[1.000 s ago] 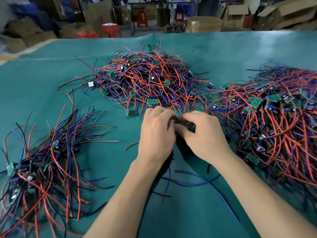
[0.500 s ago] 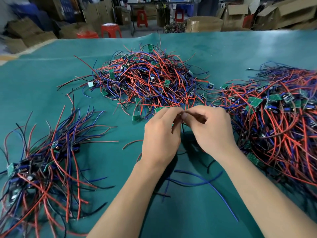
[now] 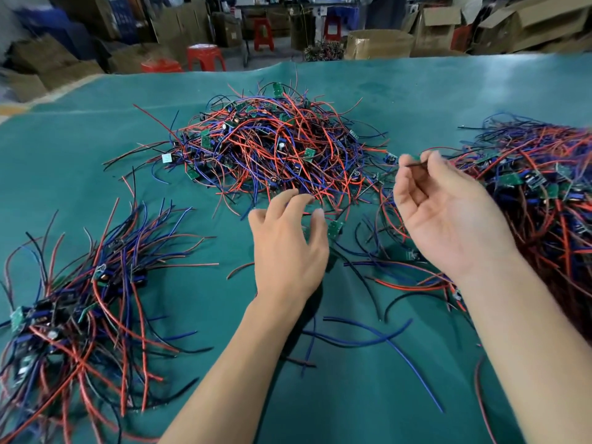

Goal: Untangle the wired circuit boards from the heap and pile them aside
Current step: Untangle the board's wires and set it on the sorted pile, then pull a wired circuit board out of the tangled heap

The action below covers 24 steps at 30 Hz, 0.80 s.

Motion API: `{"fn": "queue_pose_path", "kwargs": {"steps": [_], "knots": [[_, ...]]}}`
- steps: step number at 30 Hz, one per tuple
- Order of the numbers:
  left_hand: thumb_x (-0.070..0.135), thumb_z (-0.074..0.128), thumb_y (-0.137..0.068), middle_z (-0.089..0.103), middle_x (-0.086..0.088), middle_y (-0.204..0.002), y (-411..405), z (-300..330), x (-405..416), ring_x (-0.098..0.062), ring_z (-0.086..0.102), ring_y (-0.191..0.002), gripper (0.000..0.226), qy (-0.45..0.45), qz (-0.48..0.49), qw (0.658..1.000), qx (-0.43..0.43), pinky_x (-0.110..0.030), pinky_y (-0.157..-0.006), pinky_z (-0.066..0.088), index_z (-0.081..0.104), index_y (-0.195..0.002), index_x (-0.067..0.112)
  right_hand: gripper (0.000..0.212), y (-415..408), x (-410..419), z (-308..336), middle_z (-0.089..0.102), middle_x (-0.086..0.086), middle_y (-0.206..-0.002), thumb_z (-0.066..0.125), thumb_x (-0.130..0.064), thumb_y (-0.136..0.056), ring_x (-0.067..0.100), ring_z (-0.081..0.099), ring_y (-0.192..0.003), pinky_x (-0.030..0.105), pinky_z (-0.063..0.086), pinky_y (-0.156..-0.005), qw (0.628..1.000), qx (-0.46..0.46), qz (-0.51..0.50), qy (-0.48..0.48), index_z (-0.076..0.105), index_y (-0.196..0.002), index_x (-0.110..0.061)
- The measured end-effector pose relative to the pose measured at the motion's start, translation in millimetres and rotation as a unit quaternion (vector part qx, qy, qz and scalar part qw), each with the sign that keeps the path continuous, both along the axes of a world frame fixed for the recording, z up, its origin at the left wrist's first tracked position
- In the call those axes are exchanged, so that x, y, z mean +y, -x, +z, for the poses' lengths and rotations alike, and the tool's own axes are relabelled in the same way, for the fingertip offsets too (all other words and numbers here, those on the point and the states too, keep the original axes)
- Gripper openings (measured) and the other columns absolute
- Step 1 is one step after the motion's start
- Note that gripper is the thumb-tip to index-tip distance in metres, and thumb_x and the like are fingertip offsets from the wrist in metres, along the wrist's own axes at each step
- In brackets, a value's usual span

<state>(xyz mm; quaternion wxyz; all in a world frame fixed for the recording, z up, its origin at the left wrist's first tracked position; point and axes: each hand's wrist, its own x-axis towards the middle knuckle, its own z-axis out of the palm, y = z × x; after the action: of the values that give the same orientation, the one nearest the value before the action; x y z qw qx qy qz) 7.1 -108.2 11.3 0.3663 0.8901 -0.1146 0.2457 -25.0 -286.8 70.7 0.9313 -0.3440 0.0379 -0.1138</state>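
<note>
Left hand point(image 3: 288, 248): fingers spread, empty, at 6 o'clock of heap point(image 3: 272, 152). Right hand point(image 3: 448, 216): pinching dark wire end point(image 3: 416, 166).

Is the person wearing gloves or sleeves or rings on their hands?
No. The left hand and the right hand are bare, with no gloves, rings or watch showing. Both forearms are bare too; no sleeve shows in the picture. The fingernails look short and plain.

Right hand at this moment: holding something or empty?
Holding. The right hand is palm-up, thumb and forefinger tip pinching a thin dark wire; the other fingers curl loosely. What hangs from the wire cannot be told.
</note>
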Motion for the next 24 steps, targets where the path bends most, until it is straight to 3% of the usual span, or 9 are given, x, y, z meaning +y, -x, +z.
{"fn": "queue_pose_path", "kwargs": {"steps": [3,5,9,13,16,20,22,24], "knots": [[0.025,0.044,-0.098,0.07,0.006,-0.108,3,3,-2,0.005,0.037,-0.092,0.029,0.035,-0.069,0.997,-0.026,-0.03,-0.095,0.031,0.072,-0.105,0.019,0.018,0,0,4,0.074,0.013,-0.083,0.057,-0.01,-0.097,0.02,0.076,-0.078,0.026,0.061,-0.067,0.993,-0.026,0.003,-0.115,0.066,-0.084,-0.002],[0.023,0.042,-0.098,0.069,0.01,-0.1,6,4,-3,0.014,0.038,-0.092,0.031,0.05,-0.137,0.989,-0.025,-0.025,-0.092,0.029,0.072,-0.102,0.018,0.018,0,-5,8,0.075,0.016,-0.085,0.059,-0.008,-0.091,0.025,0.078,-0.082,0.029,0.063,-0.067,0.984,-0.059,0.009,-0.168,0.069,-0.08,0.003],[0.022,0.053,-0.093,0.069,0.006,-0.098,10,5,-7,-0.011,0.047,-0.092,0.019,0.013,-0.177,0.984,-0.019,-0.031,-0.091,0.036,0.071,-0.099,0.016,0.018,2,-15,11,0.075,0.018,-0.09,0.06,-0.012,-0.095,0.027,0.078,-0.084,0.031,0.064,-0.069,0.977,-0.078,-0.009,-0.196,0.066,-0.089,0.004],[0.029,0.054,-0.091,0.07,0.008,-0.08,15,11,-10,-0.008,0.059,-0.08,0.021,0.117,-0.222,0.964,0.092,-0.025,-0.078,0.045,0.072,-0.093,0.02,0.028,4,-14,8,0.073,0.017,-0.096,0.071,-0.026,-0.084,0.025,0.076,-0.089,0.029,0.063,-0.076,0.981,-0.078,0.007,-0.175,0.065,-0.088,0.001],[0.031,0.058,-0.087,0.064,0.008,-0.069,18,12,-12,-0.005,0.055,-0.064,0.019,0.107,-0.244,0.956,0.124,-0.024,-0.068,0.046,0.073,-0.088,0.019,0.037,5,-9,7,0.074,0.017,-0.1,0.075,-0.035,-0.078,0.025,0.075,-0.099,0.029,0.062,-0.083,0.986,-0.072,0.016,-0.149,0.066,-0.087,0.0],[0.028,0.06,-0.088,0.067,0.008,-0.076,15,10,-12,-0.004,0.057,-0.071,0.02,0.13,-0.222,0.959,0.116,-0.023,-0.072,0.044,0.077,-0.089,0.018,0.015,0,-8,-1,0.074,0.014,-0.109,0.074,-0.016,-0.085,0.025,0.073,-0.112,0.03,0.06,-0.092,0.999,-0.029,-0.023,-0.039,0.069,-0.091,-0.003],[0.025,0.062,-0.09,0.067,0.006,-0.078,12,9,-10,-0.006,0.055,-0.073,0.017,0.142,-0.191,0.965,0.109,-0.025,-0.071,0.042,0.076,-0.088,0.017,0.007,-5,-7,-10,0.072,0.01,-0.103,0.071,-0.003,-0.088,0.024,0.073,-0.105,0.028,0.06,-0.087,0.991,0.03,-0.06,0.114,0.069,-0.093,-0.008],[0.02,0.064,-0.092,0.066,0.007,-0.076,9,8,-8,-0.006,0.054,-0.072,0.015,0.142,-0.154,0.974,0.089,-0.026,-0.069,0.04,0.076,-0.085,0.015,0.01,-7,-3,-20,0.071,0.008,-0.095,0.074,-0.002,-0.087,0.021,0.071,-0.09,0.026,0.058,-0.074,0.941,0.101,-0.094,0.308,0.07,-0.092,-0.011]]}}
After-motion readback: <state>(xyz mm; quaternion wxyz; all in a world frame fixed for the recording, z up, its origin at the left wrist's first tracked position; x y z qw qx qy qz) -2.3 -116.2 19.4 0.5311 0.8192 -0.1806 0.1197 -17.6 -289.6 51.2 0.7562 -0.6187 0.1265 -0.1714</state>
